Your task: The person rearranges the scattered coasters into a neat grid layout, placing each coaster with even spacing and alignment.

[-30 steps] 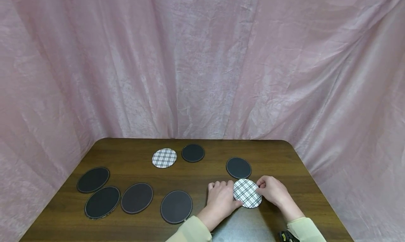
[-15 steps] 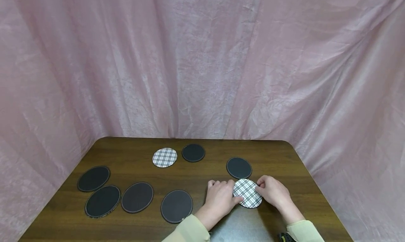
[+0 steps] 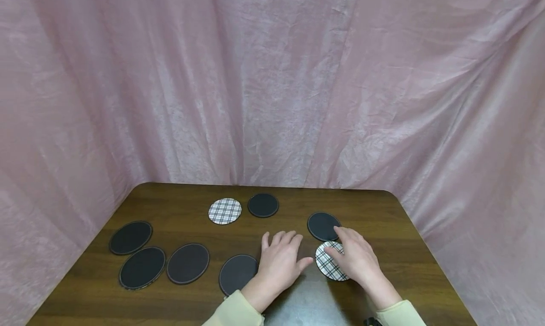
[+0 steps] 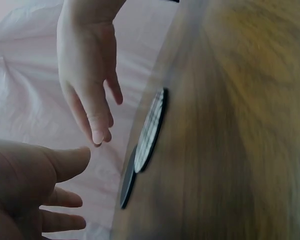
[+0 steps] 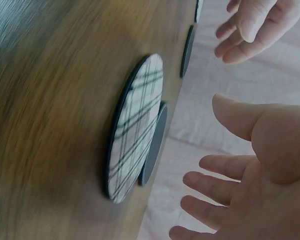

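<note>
While my left hand and right hand stand open, fingers spread and holding nothing, the nearer plaid disc lies flat on the bench, below my right hand and just beside a black disc. I judge the step, laying this disc plaid side up, complete; a next move would call for fingertips at a disc's thin rim.

There are six dark discs, two plaid discs, two hands and one table.
</note>
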### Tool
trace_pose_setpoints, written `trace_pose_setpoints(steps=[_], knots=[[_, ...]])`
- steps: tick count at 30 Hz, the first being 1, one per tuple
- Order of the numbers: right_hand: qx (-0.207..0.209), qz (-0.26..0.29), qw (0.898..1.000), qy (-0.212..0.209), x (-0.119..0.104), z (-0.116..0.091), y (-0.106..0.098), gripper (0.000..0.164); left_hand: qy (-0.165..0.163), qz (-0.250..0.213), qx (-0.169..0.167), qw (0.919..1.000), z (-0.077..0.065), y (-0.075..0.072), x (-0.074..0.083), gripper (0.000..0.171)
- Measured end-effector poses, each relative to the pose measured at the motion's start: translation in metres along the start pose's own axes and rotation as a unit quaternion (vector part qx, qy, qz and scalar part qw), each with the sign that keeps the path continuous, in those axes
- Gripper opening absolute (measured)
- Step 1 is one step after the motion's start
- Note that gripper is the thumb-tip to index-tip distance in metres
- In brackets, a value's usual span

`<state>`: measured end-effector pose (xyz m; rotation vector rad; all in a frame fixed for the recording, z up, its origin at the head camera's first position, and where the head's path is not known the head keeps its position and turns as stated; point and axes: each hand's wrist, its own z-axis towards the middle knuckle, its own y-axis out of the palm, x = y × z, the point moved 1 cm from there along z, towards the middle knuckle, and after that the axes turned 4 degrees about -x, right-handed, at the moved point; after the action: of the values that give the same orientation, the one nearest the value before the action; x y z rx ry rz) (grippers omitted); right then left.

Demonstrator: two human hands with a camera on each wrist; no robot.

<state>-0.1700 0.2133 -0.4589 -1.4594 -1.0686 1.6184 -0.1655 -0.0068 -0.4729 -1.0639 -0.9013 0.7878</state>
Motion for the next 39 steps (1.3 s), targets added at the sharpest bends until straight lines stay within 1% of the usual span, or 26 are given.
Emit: trace_pose_setpoints(steps=[3,8,13,20,26,28,31,35,39], knots=[[-0.003,-0.010,1.000,-0.024,-0.009,-0.001,0.003,0.072,-0.011,-0.002,-0.005,0.9999,-0.004,-0.006,-0.011,0.061],[-0.015,-0.016,0.999,-0.038,-0.022,-0.002,0.012,0.076,-0.025,-0.014,-0.014,0.9995,-0.014,-0.014,-0.029,0.060],[-0.024,-0.007,0.998,-0.052,-0.036,-0.002,0.018,0.078,-0.037,-0.018,-0.016,0.9990,-0.027,-0.023,-0.049,0.062],[-0.018,0.000,0.995,-0.097,-0.056,0.001,0.032,0.077,-0.054,-0.009,-0.015,0.9984,-0.042,-0.029,-0.075,0.066],[-0.044,0.014,0.993,-0.105,-0.070,0.003,0.043,0.079,-0.070,-0.004,-0.018,0.9974,-0.054,-0.033,-0.091,0.069],[-0.044,0.009,0.992,-0.117,-0.072,0.005,0.049,0.078,-0.077,0.000,-0.019,0.9968,-0.058,-0.035,-0.096,0.069],[-0.053,0.019,0.990,-0.131,-0.079,0.005,0.053,0.079,-0.087,0.004,-0.019,0.9960,-0.065,-0.037,-0.105,0.069],[-0.083,0.036,0.986,-0.138,-0.088,0.004,0.058,0.081,-0.097,0.005,-0.027,0.9949,-0.074,-0.040,-0.114,0.070],[-0.105,0.040,0.982,-0.149,-0.095,0.002,0.064,0.082,-0.106,0.003,-0.037,0.9937,-0.082,-0.041,-0.123,0.073]])
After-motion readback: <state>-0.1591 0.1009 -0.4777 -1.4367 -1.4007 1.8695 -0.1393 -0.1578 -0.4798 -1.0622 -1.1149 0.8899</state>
